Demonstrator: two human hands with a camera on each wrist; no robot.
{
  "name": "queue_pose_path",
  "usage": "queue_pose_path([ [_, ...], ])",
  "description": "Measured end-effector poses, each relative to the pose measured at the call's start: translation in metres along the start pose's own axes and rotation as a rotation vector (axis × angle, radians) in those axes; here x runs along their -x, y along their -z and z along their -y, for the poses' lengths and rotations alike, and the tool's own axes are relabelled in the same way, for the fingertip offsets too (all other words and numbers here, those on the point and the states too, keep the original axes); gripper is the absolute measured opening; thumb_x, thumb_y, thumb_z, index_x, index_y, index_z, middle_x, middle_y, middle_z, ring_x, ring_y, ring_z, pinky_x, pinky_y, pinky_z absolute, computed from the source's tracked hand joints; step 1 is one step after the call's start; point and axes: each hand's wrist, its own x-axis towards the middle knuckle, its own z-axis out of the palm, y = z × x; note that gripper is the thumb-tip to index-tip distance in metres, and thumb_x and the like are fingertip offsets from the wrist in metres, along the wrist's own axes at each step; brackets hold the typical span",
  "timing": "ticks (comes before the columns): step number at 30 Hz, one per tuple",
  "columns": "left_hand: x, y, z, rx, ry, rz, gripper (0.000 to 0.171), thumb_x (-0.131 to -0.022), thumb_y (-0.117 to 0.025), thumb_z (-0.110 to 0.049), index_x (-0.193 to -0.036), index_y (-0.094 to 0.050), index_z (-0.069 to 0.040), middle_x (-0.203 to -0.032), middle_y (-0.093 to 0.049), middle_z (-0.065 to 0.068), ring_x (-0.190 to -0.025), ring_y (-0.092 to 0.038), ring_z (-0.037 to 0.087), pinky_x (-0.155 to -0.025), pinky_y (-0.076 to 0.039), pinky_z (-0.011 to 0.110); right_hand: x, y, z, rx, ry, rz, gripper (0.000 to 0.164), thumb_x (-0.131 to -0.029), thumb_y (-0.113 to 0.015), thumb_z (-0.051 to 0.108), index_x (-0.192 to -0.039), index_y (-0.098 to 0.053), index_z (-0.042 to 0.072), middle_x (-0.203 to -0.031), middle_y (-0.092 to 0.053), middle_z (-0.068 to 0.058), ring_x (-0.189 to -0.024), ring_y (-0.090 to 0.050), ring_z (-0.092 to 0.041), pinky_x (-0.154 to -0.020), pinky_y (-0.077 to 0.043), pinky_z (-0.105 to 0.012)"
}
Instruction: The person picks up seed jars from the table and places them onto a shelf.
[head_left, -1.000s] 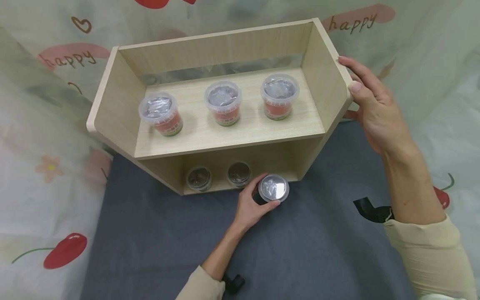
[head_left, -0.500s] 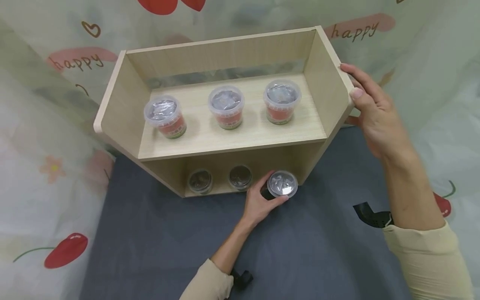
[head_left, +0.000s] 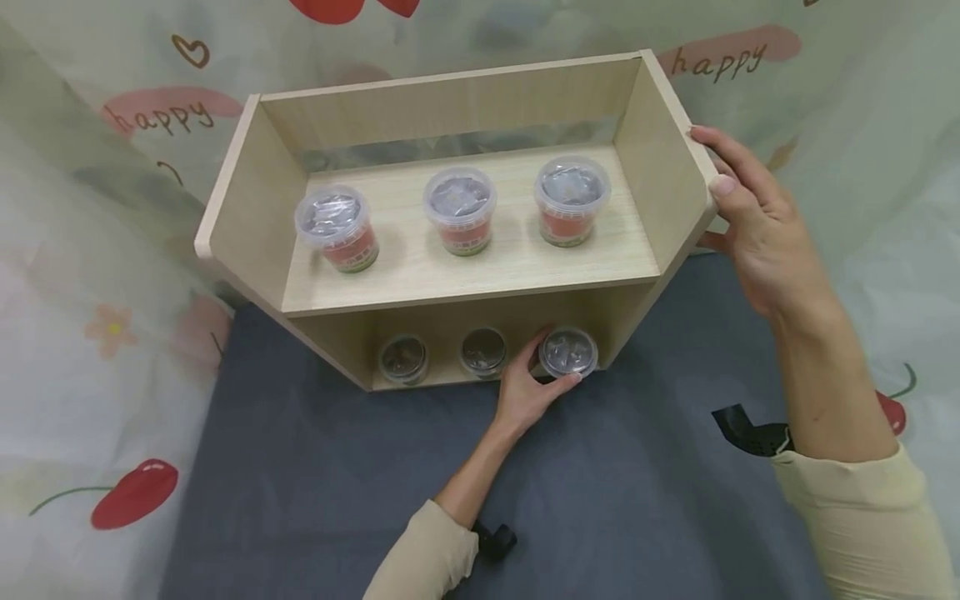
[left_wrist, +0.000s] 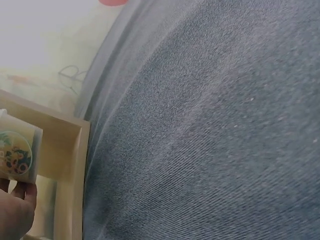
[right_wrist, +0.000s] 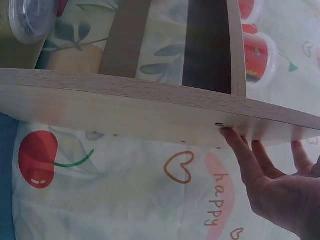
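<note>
In the head view my left hand [head_left: 522, 392] grips a lidded clear plastic tub [head_left: 568, 353] at the right front of the lower shelf. The left wrist view shows that tub [left_wrist: 19, 147] with a round printed label, fingers and thumb about its side; its base is hidden. My right hand [head_left: 772, 225] rests against the right side panel [head_left: 667, 150] of the wooden shelf unit. In the right wrist view, that hand's fingertips touch the panel's outer face [right_wrist: 150, 120]. Two similar tubs, one on the left [head_left: 403, 360] and a middle tub [head_left: 483, 351], stand on the lower shelf.
On the upper board [head_left: 405, 279] stand a left red-labelled tub [head_left: 352, 250], a middle tub [head_left: 467, 237] and a right tub [head_left: 566, 225]. Grey cloth [head_left: 337, 492] lies under the unit. A printed curtain [head_left: 90, 375] hangs behind and at the sides.
My left hand has carried its tub right and back, from in front of the unit onto the lower shelf's right end. The right hand keeps its place on the side panel.
</note>
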Motion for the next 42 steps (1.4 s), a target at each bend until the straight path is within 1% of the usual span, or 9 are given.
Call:
queue_pose_path([
  [3, -0.004, -0.001, 0.000, -0.010, 0.011, 0.005, 0.078, -0.077, -0.086, -0.011, -0.146, -0.049, -0.009, -0.145, -0.052, 0.008, -0.133, -0.050, 0.019, -0.105, -0.043, 0.034, 0.001, 0.000, 0.000, 0.007, 0.001, -0.003, 0.043, -0.104, -0.051, 0.016, -0.147, -0.049, 0.015, -0.144, -0.044, -0.016, -0.114, -0.050, -0.028, -0.081, -0.050, -0.034],
  [6, -0.009, -0.001, 0.002, -0.010, -0.012, 0.005, 0.078, -0.077, -0.087, -0.014, -0.146, -0.050, -0.011, -0.145, -0.052, 0.005, -0.134, -0.048, 0.014, -0.105, -0.041, 0.027, 0.001, 0.000, 0.000, 0.009, 0.003, -0.005, 0.043, -0.104, -0.052, 0.016, -0.147, -0.049, 0.015, -0.144, -0.044, -0.016, -0.115, -0.049, -0.028, -0.082, -0.050, -0.035],
  [9, -0.014, -0.001, 0.004, 0.000, -0.024, 0.006, 0.080, -0.076, -0.087, -0.012, -0.146, -0.049, -0.009, -0.146, -0.051, 0.007, -0.134, -0.047, 0.017, -0.106, -0.041, 0.027, 0.001, 0.000, 0.000, 0.006, 0.002, -0.005, 0.043, -0.104, -0.052, 0.016, -0.146, -0.050, 0.014, -0.143, -0.045, -0.017, -0.114, -0.050, -0.028, -0.082, -0.049, -0.036],
  [17, -0.019, -0.003, 0.010, -0.029, -0.038, -0.010, 0.080, -0.077, -0.087, -0.016, -0.148, -0.048, -0.015, -0.146, -0.051, 0.005, -0.135, -0.045, 0.016, -0.105, -0.042, 0.029, 0.001, 0.000, -0.002, 0.007, 0.010, -0.018, 0.043, -0.103, -0.053, 0.016, -0.146, -0.051, 0.014, -0.143, -0.045, -0.017, -0.114, -0.050, -0.028, -0.081, -0.050, -0.036],
  [20, -0.020, -0.005, 0.014, -0.039, -0.048, -0.021, 0.081, -0.077, -0.087, -0.015, -0.148, -0.047, -0.015, -0.146, -0.051, 0.005, -0.135, -0.045, 0.018, -0.107, -0.040, 0.031, 0.001, -0.001, -0.002, 0.004, 0.011, -0.015, 0.043, -0.103, -0.053, 0.016, -0.146, -0.051, 0.014, -0.144, -0.044, -0.017, -0.115, -0.049, -0.029, -0.081, -0.050, -0.036],
  [30, -0.019, -0.012, 0.026, -0.057, -0.025, -0.064, 0.082, -0.074, -0.088, -0.014, -0.146, -0.049, -0.011, -0.145, -0.053, 0.008, -0.135, -0.047, 0.019, -0.110, -0.036, 0.030, 0.001, -0.002, -0.002, 0.006, 0.016, -0.020, 0.043, -0.103, -0.053, 0.017, -0.146, -0.051, 0.014, -0.145, -0.043, -0.016, -0.119, -0.046, -0.030, -0.082, -0.048, -0.038],
  [36, -0.017, -0.016, 0.029, 0.046, -0.014, -0.063, 0.080, -0.075, -0.086, -0.003, -0.145, -0.048, -0.003, -0.144, -0.052, 0.015, -0.135, -0.047, 0.025, -0.109, -0.038, 0.033, 0.001, -0.002, -0.002, 0.007, 0.010, -0.021, 0.042, -0.103, -0.053, 0.017, -0.146, -0.051, 0.015, -0.148, -0.041, -0.015, -0.120, -0.046, -0.030, -0.083, -0.047, -0.038],
  [40, -0.014, -0.013, 0.014, 0.128, -0.003, -0.049, 0.077, -0.075, -0.082, 0.006, -0.142, -0.045, 0.008, -0.142, -0.049, 0.025, -0.134, -0.046, 0.035, -0.109, -0.039, 0.041, 0.001, -0.002, -0.002, 0.010, 0.009, -0.025, 0.042, -0.103, -0.053, 0.017, -0.145, -0.051, 0.015, -0.149, -0.040, -0.014, -0.120, -0.045, -0.030, -0.083, -0.048, -0.037],
  [42, -0.013, -0.011, 0.005, 0.141, -0.002, -0.045, 0.075, -0.076, -0.080, 0.008, -0.141, -0.044, 0.012, -0.141, -0.049, 0.029, -0.133, -0.046, 0.039, -0.108, -0.038, 0.044, 0.001, -0.003, -0.002, 0.010, 0.009, -0.024, 0.042, -0.103, -0.053, 0.017, -0.145, -0.051, 0.015, -0.148, -0.040, -0.014, -0.120, -0.045, -0.030, -0.083, -0.047, -0.038],
])
